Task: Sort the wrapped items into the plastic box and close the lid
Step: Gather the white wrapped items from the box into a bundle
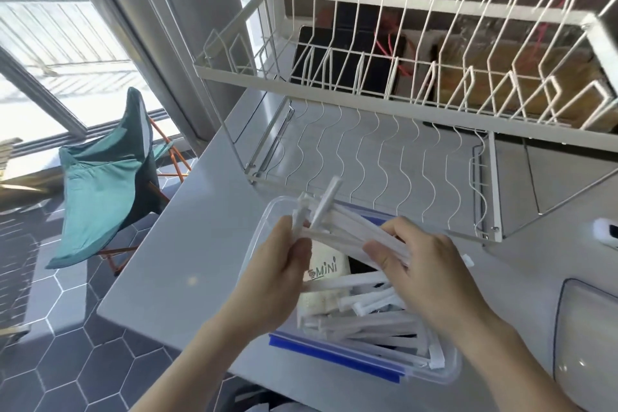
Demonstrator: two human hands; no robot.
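Observation:
A clear plastic box (pixel 448 368) with blue clips sits on the grey counter near its front edge. Inside lie several long white wrapped items (pixel 368 321) and a pale packet (pixel 326 269) printed "MINI". Above the box both hands hold one bundle of white wrapped items (pixel 337 227). My left hand (pixel 277 278) grips the bundle's left end, where the ends fan upward. My right hand (pixel 424 274) grips its right part with fingers curled over it. No lid is clearly seen on the box.
A white wire dish rack (pixel 368 104) stands on the counter (pixel 187 244) right behind the box. A pale sink or tray edge (pixel 575 328) lies at the right. A green folding chair (pixel 110 184) stands on the tiled floor to the left.

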